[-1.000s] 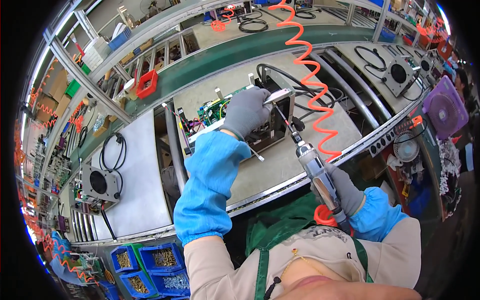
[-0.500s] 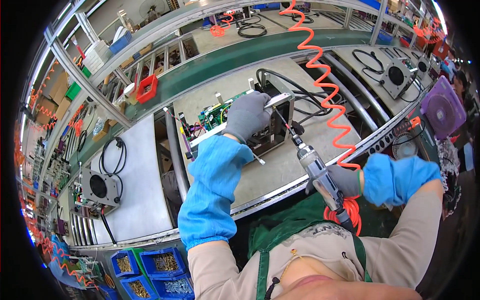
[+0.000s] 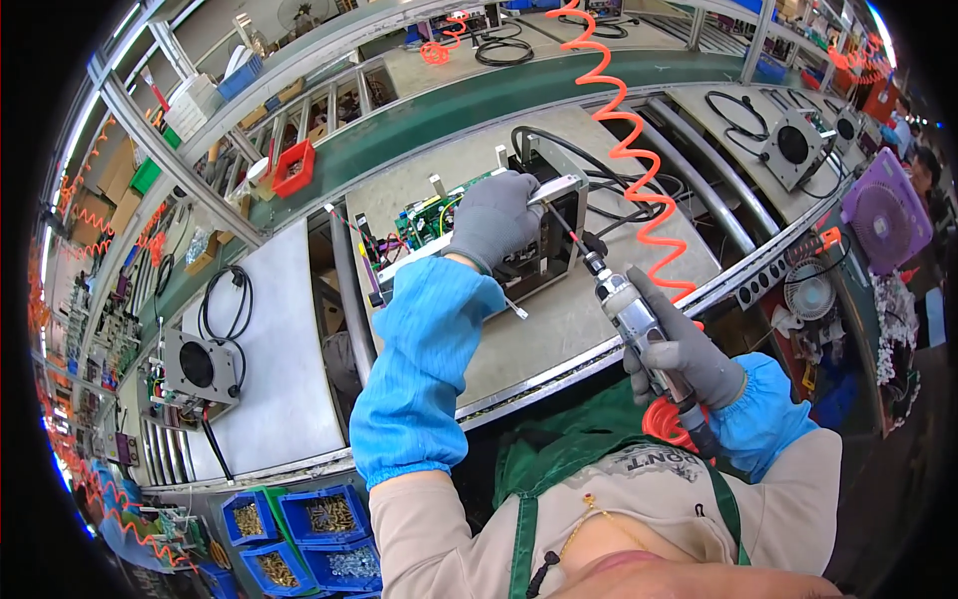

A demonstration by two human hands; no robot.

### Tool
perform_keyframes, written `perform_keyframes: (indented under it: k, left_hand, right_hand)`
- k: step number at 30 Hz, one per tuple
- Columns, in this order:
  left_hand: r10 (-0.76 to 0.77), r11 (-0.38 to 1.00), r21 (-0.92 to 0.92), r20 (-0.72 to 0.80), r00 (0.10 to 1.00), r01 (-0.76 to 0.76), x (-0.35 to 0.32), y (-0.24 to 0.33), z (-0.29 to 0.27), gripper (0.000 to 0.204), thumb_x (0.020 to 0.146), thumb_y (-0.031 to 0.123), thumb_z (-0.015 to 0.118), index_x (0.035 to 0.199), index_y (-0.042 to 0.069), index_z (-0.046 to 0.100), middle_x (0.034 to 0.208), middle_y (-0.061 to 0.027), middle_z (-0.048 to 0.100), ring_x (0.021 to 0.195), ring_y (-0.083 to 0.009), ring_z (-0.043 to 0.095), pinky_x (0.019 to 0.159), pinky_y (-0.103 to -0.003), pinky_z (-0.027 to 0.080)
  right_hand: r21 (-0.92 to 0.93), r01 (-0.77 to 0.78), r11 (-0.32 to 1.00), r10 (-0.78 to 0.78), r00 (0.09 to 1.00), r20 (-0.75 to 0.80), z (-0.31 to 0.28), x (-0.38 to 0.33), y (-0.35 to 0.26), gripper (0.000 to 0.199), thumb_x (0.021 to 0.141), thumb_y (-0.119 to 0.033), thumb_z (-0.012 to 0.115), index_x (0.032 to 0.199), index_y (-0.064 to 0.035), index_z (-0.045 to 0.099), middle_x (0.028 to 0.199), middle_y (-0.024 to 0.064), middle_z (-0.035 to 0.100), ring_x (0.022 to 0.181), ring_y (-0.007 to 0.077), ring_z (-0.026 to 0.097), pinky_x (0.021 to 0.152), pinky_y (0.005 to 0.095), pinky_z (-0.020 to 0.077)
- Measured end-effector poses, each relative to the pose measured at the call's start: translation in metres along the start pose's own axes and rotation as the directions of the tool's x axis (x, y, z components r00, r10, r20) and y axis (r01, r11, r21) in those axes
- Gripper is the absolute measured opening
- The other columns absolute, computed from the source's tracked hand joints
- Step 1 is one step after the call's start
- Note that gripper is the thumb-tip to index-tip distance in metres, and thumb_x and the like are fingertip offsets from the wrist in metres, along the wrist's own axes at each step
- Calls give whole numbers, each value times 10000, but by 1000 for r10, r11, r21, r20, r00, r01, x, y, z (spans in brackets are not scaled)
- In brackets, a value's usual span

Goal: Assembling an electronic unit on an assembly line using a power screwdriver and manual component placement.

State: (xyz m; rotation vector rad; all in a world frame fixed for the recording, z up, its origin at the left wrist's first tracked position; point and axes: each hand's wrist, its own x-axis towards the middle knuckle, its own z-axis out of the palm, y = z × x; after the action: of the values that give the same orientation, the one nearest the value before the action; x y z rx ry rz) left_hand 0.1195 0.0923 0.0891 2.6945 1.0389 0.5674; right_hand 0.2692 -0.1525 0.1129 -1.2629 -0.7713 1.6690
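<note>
In a grey glove, my left hand (image 3: 496,218) is closed over the silver metal bar (image 3: 555,189) along the front of an open electronics chassis (image 3: 547,262). Green circuit boards (image 3: 431,218) and coloured wires show behind that hand. My right hand (image 3: 689,349), gloved too, is wrapped round the body of a silver air screwdriver (image 3: 631,311), its index finger stretched along the tool. The long bit points up and left, its tip at the bar's right end beside my left fingers. Whether a screw sits at the tip cannot be seen.
A coiled orange air hose (image 3: 639,155) hangs down at the right. Black cable (image 3: 609,190) loops behind the chassis. Another fan unit (image 3: 197,367) stands on the left board. Blue bins (image 3: 329,517) of screws sit at the lower left; a red tray (image 3: 293,168) lies across the conveyor.
My right hand has changed its hold on the screwdriver, the index finger now running along the body. The right forearm has come inward and lower. My left hand has barely moved.
</note>
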Motion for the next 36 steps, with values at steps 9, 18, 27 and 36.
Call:
perform_keyframes:
  k: [9, 18, 27, 36]
  left_hand:
    - [116, 987, -28, -556, 823, -158, -60, 20, -7, 506, 713, 141, 713, 1189, 75, 554, 1178, -165, 539, 1079, -354, 527, 907, -435, 447]
    - [-389, 917, -187, -617, 684, 353, -168, -44, 0, 603, 775, 108, 670, 1324, -2, 445, 1214, -199, 513, 1122, -343, 519, 968, -383, 418]
    - [-358, 914, -122, -693, 626, 387, -153, -51, 21, 661, 789, 244, 700, 1335, -28, 445, 1152, -217, 540, 1042, -365, 515, 887, -424, 445]
    - [-388, 915, -197, -663, 640, 351, -136, -34, 38, 627, 830, 160, 661, 1385, 20, 403, 1227, -234, 487, 1137, -373, 483, 954, -406, 428]
  right_hand:
    - [52, 45, 998, -43, 998, -37, -2, 9, 15, 943, 689, -64, 573, 1515, -236, 152, 830, 128, 575, 549, 175, 587, 518, 316, 522]
    - [41, 91, 995, -89, 995, -39, -14, 16, 22, 937, 678, -70, 545, 1515, -225, 153, 810, 116, 568, 544, 168, 583, 493, 292, 521]
    - [58, 86, 995, -83, 995, -55, -15, 12, 11, 932, 702, -199, 627, 1509, -240, 164, 790, 95, 580, 531, 150, 589, 461, 283, 526]
    - [-32, 133, 991, -136, 984, -115, -30, 7, 9, 949, 710, -304, 690, 1506, -237, 177, 761, 64, 573, 504, 110, 579, 427, 244, 511]
